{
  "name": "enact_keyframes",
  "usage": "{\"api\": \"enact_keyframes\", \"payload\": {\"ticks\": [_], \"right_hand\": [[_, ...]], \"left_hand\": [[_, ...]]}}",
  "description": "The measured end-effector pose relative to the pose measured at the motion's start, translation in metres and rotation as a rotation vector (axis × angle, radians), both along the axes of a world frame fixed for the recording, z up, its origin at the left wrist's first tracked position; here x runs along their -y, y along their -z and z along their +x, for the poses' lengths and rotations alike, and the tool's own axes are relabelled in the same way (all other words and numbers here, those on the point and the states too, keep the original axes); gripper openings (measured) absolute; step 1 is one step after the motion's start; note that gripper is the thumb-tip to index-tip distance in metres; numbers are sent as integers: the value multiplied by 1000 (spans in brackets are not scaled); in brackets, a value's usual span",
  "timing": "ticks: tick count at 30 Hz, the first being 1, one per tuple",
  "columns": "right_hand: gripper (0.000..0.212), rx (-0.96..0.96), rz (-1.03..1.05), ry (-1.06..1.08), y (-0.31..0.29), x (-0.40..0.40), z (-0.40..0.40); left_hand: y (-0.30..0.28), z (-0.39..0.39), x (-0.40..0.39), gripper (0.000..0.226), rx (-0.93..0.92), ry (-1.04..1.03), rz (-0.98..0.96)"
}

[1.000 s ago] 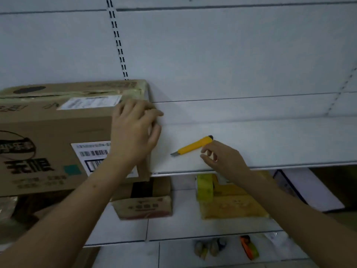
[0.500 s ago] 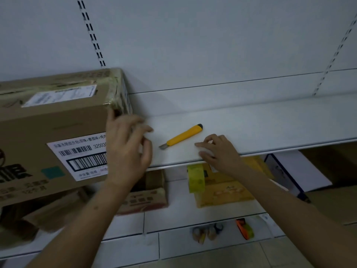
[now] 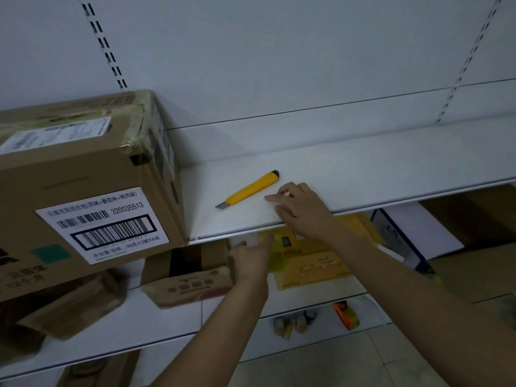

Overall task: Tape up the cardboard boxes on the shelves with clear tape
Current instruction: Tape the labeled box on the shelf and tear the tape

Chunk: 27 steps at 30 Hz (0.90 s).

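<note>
From the head camera, a big cardboard box (image 3: pixel 83 177) sits on the left end of the top shelf (image 3: pixel 363 169). It has shiny clear tape (image 3: pixel 139 127) stuck over its top right corner, and a white barcode label on its front.

A yellow box cutter (image 3: pixel 250 189) lies on the shelf just right of the box, with its blade poking out.

The right hand (image 3: pixel 300 209) rests on the front edge of the top shelf, near the cutter but not touching it. Its fingers are bent a little and hold nothing.

The left hand (image 3: pixel 250 259) is lower down, under the top shelf, with its fingers stretched out toward a yellow tape roll (image 3: pixel 275 244). It holds nothing.

A small cardboard box (image 3: pixel 187 275) with an open top sits on the lower shelf (image 3: pixel 167 317), just left of that hand.
</note>
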State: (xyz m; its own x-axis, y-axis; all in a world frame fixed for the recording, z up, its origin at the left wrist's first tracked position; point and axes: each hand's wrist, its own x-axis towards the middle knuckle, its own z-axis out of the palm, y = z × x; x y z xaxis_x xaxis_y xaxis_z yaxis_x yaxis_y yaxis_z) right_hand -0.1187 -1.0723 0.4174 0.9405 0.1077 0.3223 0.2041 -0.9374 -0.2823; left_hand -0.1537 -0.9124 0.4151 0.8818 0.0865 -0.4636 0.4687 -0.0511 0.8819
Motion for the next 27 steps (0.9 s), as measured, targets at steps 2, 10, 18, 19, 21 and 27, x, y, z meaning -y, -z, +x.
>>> {"api": "enact_keyframes", "payload": {"ticks": [2,10,18,19,21,27], "right_hand": [[43,2,-17,1,1,1,0],[47,4,-14,-8,3,3,4],[46,37,-22,-14,1,3,3],[45,39,-24,-9,1,3,3],[39,49,-22,0,2,5,4],[42,-26,11,12,-1,1,2]], "left_hand": [[-4,3,-1,65,73,4,-74],[-33,16,-24,21,-310,324,-371],[-38,39,-47,22,-498,277,-544],[-40,37,-45,22,-500,272,-582],[-43,34,-44,19,-512,259,-668],[-70,12,-70,21,-473,374,-608]]}}
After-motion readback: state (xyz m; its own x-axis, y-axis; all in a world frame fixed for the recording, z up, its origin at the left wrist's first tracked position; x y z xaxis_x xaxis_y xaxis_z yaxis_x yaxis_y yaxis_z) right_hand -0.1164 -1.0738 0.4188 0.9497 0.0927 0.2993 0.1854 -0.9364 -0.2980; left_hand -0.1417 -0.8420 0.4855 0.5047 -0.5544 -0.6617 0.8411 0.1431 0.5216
